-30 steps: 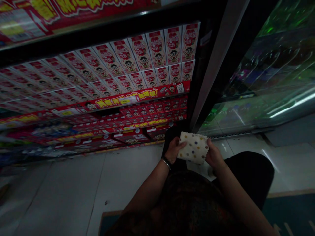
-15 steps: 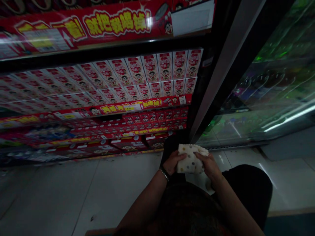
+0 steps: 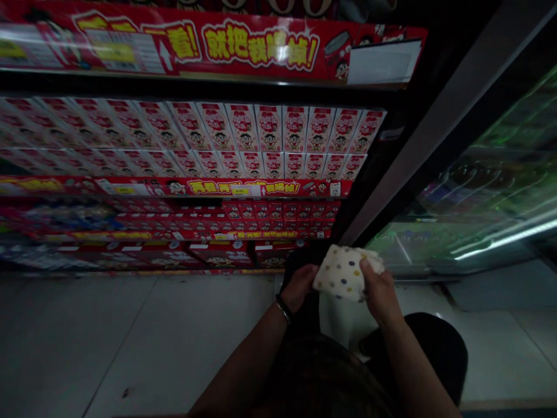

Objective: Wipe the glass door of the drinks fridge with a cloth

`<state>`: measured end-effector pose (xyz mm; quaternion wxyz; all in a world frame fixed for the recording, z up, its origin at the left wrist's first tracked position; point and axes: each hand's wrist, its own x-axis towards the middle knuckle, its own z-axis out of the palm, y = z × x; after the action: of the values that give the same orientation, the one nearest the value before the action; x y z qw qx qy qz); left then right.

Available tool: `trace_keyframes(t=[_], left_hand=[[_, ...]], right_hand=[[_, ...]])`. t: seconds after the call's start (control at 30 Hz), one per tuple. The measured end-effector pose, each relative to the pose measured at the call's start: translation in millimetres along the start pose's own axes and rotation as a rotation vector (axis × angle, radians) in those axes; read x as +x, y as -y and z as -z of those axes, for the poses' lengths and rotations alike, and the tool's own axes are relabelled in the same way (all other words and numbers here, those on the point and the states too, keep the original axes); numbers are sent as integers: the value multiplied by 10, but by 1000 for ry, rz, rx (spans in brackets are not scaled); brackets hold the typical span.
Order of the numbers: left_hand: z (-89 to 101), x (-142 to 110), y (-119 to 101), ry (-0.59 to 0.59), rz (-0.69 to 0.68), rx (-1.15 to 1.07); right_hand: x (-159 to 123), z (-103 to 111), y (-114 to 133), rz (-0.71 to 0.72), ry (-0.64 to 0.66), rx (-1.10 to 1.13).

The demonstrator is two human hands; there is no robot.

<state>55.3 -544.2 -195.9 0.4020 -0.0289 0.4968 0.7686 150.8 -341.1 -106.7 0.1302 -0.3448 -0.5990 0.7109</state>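
Observation:
A folded white cloth (image 3: 342,274) with grey, blue and mustard dots is held up in front of my body, above my lap. My right hand (image 3: 382,290) grips its right side, thumb pressed on top and fingers beneath. At its left edge is my left hand (image 3: 301,285), closed, its fingertips against the fabric and partly hidden. On the left wrist are a dark band and a metal bracelet (image 3: 284,310).
Ahead stand shelves with rows of white and red drink cartons (image 3: 270,130) and red boxes (image 3: 278,212) lower down. To the right is a glass-door cooler (image 3: 478,174) with bottles. Below lies a pale tiled floor (image 3: 183,331). My dark-clothed knee (image 3: 435,354) juts out at right.
The cloth has tilted, its dotted face now more in view. My left thumb has come off its top to the left edge. The camera view has shifted a little.

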Motion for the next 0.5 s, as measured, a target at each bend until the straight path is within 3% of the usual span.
trace_keyframes(t=[0.07, 0.13, 0.17, 0.2, 0.23, 0.3, 0.37, 0.5], left_hand=[[63, 16, 33, -6, 9, -19], [126, 33, 75, -11, 15, -50], [152, 41, 96, -15, 13, -66], [172, 49, 115, -16, 10, -82], [186, 56, 131, -15, 8, -98], [200, 64, 154, -14, 1, -124], [209, 62, 169, -19, -12, -147], [263, 47, 186, -29, -26, -178]], right_hand=[[-80, 72, 530, 488, -242, -341], [-128, 97, 1080, 1124, -559, -628], [-126, 78, 1317, 1404, -630, -722], [-101, 38, 1507, 1598, -631, -831], [-51, -21, 1636, 1686, -552, -964], [121, -166, 1678, 1588, -281, -1278], [367, -297, 1438, 1392, -30, -1502], [841, -378, 401, 1108, 377, -1661]])
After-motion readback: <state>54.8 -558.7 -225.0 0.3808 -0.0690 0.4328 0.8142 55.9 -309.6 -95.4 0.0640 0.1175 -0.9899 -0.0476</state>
